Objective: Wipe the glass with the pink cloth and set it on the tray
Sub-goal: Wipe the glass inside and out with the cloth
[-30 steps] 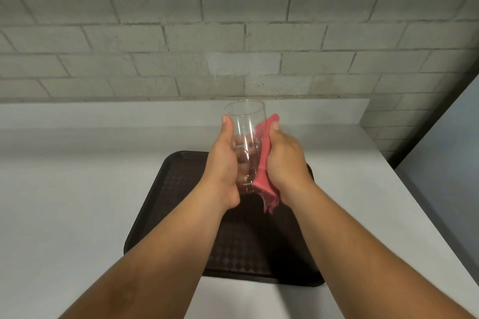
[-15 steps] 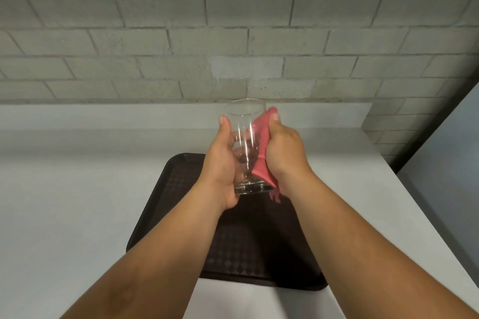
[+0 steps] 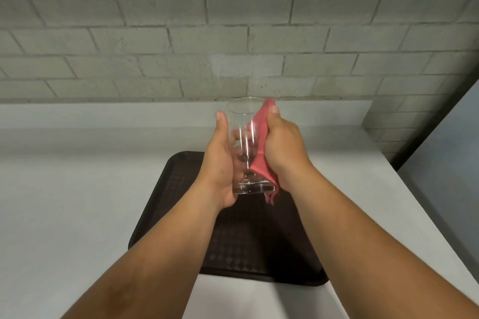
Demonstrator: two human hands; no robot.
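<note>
A clear drinking glass (image 3: pixel 243 122) is held upright in the air above the dark brown tray (image 3: pixel 160 202). My left hand (image 3: pixel 220 160) grips the glass from its left side, thumb up along the wall. My right hand (image 3: pixel 282 147) presses the pink cloth (image 3: pixel 260 163) against the right side of the glass, with the cloth wrapped between palm and glass. A corner of the cloth hangs below the base of the glass. The fingers behind the glass show only dimly through it.
The tray lies on a white counter (image 3: pixel 77 202) that ends at a raised white ledge (image 3: pixel 129 116) under a grey brick wall (image 3: pixel 233 33). The counter's right edge (image 3: pixel 420 204) drops off beside a grey panel.
The cloth has shifted up along the right side of the glass, so less of it hangs below the base. Both hands stay in nearly the same place above the tray.
</note>
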